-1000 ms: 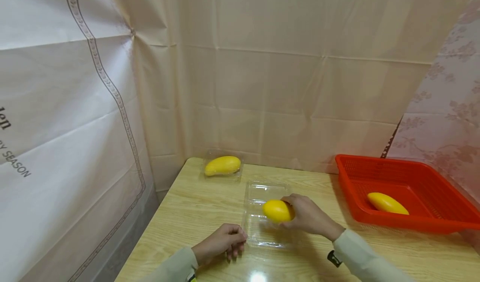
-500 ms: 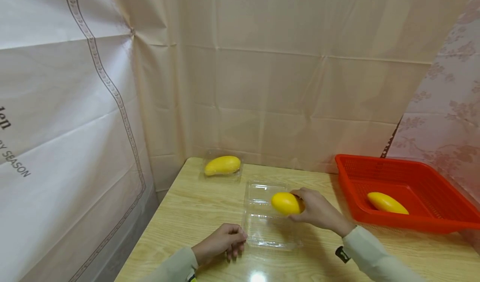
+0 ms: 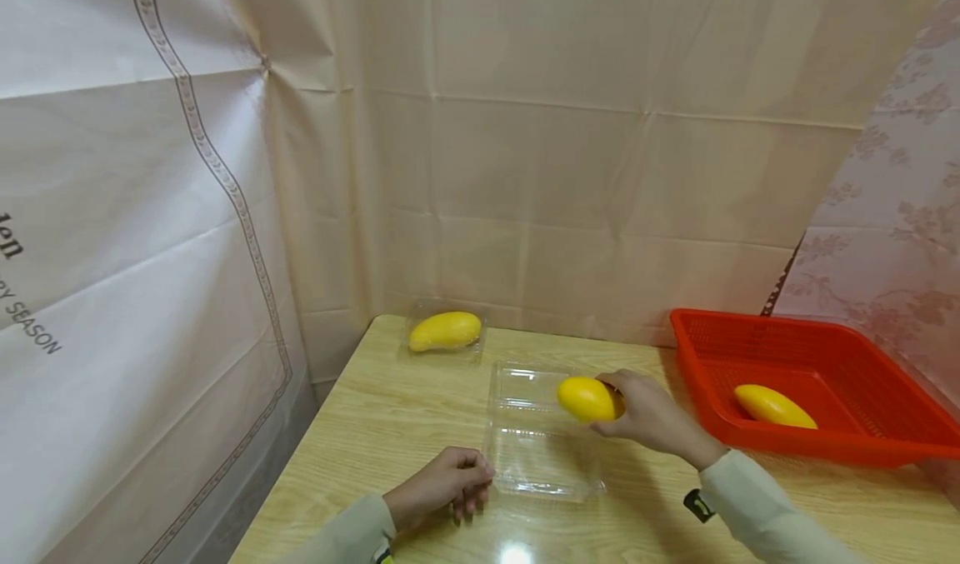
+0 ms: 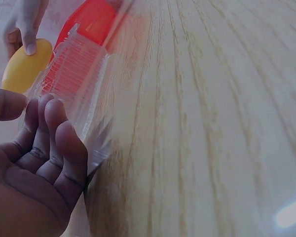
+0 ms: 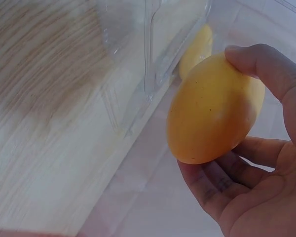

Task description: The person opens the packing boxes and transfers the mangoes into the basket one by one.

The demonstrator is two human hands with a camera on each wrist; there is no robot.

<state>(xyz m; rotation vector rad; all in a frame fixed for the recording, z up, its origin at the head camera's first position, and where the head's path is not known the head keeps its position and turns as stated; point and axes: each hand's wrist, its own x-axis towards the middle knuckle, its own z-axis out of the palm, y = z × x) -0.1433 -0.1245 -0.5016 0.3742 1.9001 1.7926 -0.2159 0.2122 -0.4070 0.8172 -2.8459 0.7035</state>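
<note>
My right hand (image 3: 652, 418) holds a yellow mango (image 3: 587, 398) above a clear plastic container (image 3: 540, 460), thumb on one side and fingers on the other. The right wrist view shows the same mango (image 5: 214, 111) close up, gripped at its end. At the container's near left edge, my left hand (image 3: 444, 485) pinches the rim between thumb and curled fingers. In the left wrist view the thumb and fingertips of the left hand (image 4: 39, 158) meet at the edge of the container (image 4: 71, 74). Nothing lies in the container.
A second mango (image 3: 446, 331) lies in a small clear plastic box at the table's back left corner. To the right stands a red basket (image 3: 693, 381) with another mango (image 3: 775, 406) inside. Cloth curtains (image 3: 525, 172) hang behind and beside the wooden table (image 3: 360, 431).
My right hand has moved right and slightly away from me, carrying the mango from over the container's middle toward its right side. The left hand has stayed in place.
</note>
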